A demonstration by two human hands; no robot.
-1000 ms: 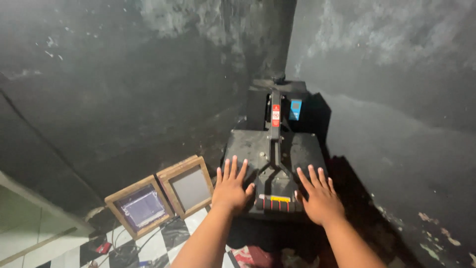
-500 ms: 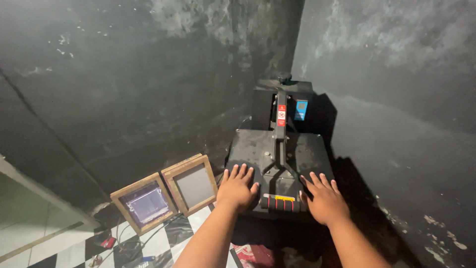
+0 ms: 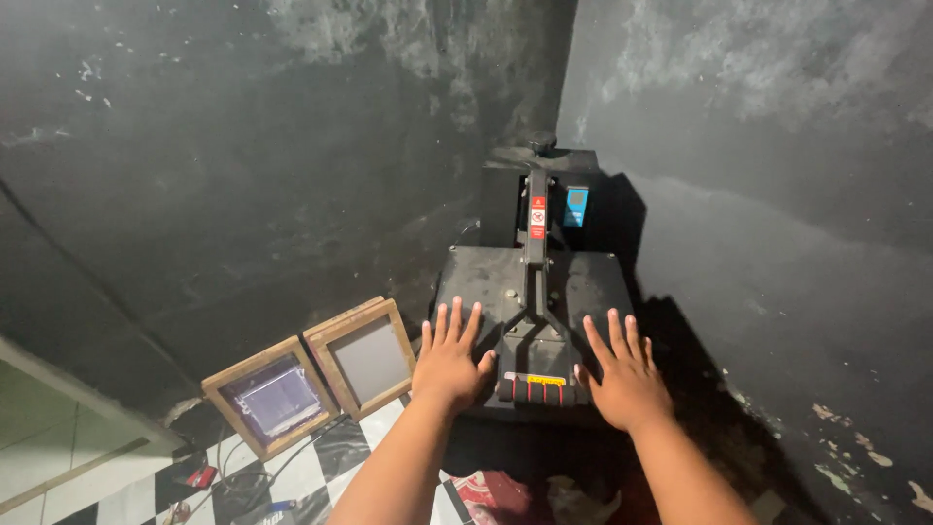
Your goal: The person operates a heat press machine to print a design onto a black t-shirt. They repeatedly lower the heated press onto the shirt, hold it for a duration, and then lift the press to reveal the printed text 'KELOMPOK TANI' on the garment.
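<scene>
**Hands spread flat on the press**

The black metal press (image 3: pixel 530 321) is set in the corner. The left hand (image 3: pixel 449 362) and right hand (image 3: pixel 627 374) are laid open, nothing gripped. Two wooden frames (image 3: pixel 311 381) are leaned at 9 o'clock.

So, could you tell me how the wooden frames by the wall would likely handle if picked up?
The two frames probably lift easily: thin wood rims around flat mesh panels. The rims look stiff, but the mesh likely dents or tears under fingers. They lean on the wall, so a nudge may tip them.

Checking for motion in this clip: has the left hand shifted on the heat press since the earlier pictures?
No. The left hand lies flat left of the handle's red-striped grip on the heat press, as before.
</scene>
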